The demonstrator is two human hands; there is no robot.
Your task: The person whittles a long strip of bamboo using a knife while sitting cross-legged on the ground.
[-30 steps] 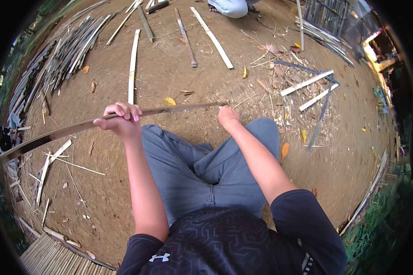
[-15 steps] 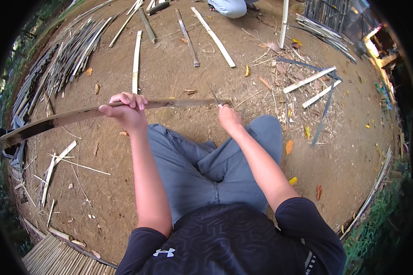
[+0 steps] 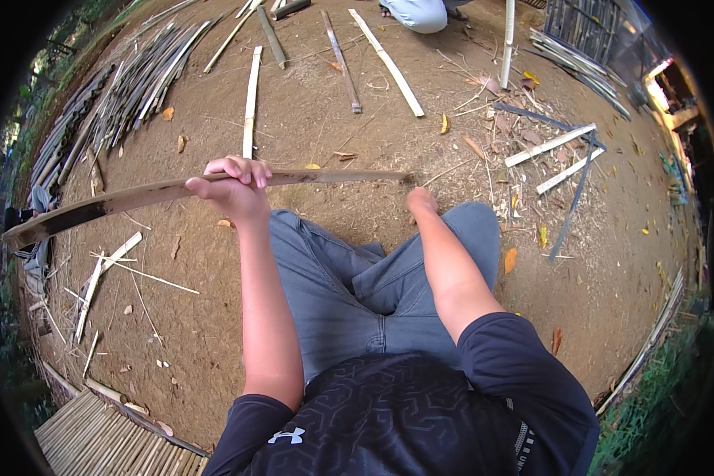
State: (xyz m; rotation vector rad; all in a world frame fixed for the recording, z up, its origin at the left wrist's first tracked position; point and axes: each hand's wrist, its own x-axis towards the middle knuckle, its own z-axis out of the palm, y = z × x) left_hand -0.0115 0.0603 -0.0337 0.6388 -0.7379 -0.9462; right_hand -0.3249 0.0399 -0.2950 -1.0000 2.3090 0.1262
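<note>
Two bare hands at one long bamboo strip (image 3: 163, 191), brown with dark patches toward its left end, held crosswise in front of the body and running far out past the left hand. Left hand (image 3: 236, 190) partly closed around the long bamboo strip, fingers curled over the far edge, thumb pointing left along the near side. Right hand (image 3: 421, 203) just nearer than the right end of the long bamboo strip, fingers turned down and mostly hidden; cannot tell how far closed, or whether gripping anything.

Nearer than the long bamboo strip, crossed legs in grey trousers (image 3: 317, 278) and a dark patterned shirt (image 3: 397, 420). Also nearer, below its left half, crossed pale slivers (image 3: 121, 248) on bare soil and, farther down, a slatted platform (image 3: 119, 436).

Beyond the long bamboo strip, spread on the ground: a pale slat (image 3: 251, 103), a darker slat (image 3: 342, 63) and a longer pale slat (image 3: 387, 62). Beyond its left half, a large heap of strips (image 3: 147, 75). Well beyond its right end, a crouching person's leg (image 3: 419, 14) in light trousers. Right of that same end, two short pale pieces (image 3: 550, 144) beside thin dark strips (image 3: 577, 202), amid shavings and dry leaves; a little nearer, an orange leaf (image 3: 511, 260).
</note>
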